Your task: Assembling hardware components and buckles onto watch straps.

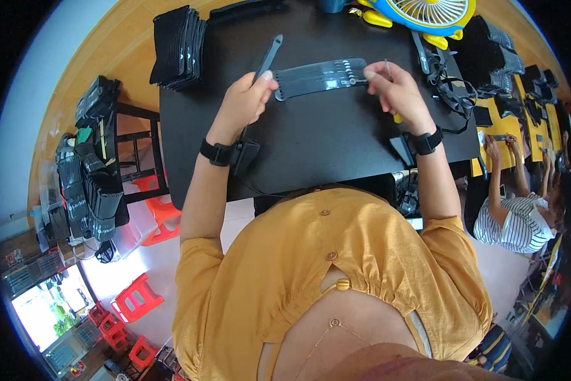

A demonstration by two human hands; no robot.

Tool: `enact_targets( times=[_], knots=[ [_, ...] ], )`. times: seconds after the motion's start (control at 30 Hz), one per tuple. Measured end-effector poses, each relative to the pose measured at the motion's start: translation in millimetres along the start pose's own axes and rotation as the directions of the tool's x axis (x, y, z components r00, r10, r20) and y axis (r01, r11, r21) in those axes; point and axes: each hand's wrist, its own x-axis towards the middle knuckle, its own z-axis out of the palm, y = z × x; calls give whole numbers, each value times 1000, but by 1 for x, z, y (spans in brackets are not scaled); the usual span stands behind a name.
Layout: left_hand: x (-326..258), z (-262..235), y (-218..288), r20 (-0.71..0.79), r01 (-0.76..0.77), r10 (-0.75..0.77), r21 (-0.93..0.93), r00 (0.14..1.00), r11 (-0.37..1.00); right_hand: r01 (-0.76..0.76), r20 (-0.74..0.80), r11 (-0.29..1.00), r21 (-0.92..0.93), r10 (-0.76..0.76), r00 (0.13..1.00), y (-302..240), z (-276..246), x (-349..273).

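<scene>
My left hand (250,95) is closed around a long grey strap (270,56), which sticks up past the fingers. Its thumb meets the left end of a flat, glossy dark sheet of strips (320,77), held tilted above the table. At the sheet's right end, my right hand (396,92) has thumb and fingers pinched together. A thin tool runs through that hand, its narrow tip above the fingers and its yellow end (397,119) below the palm; its exact kind is hidden. Small pale marks line the sheet's right part.
A stack of black pieces (178,47) stands at the table's (336,140) far left corner. A yellow and blue fan (431,16) sits at the far right, near tangled black cable (454,95). Red stools (136,298) stand on the left; a striped-shirted person (514,219) works at right.
</scene>
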Motion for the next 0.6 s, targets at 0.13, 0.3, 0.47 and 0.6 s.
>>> enact_targets(
  times=[0.13, 0.3, 0.47, 0.6],
  knots=[
    [-17, 32, 27, 298, -14, 73, -196, 952, 981, 166, 196, 983, 83, -180, 964, -39, 46, -17],
    [-8, 50, 18, 361, -116, 149, -111, 921, 987, 85, 277, 915, 395, -207, 938, -43, 65, 8],
    [1, 29, -5, 529, 35, 202, -403, 824, 915, 40, 171, 782, 622, -185, 968, -21, 68, 38],
    [9, 24, -11, 650, 111, 215, -423, 729, 899, -1, 167, 778, 628, -134, 977, -12, 66, 41]
  ],
)
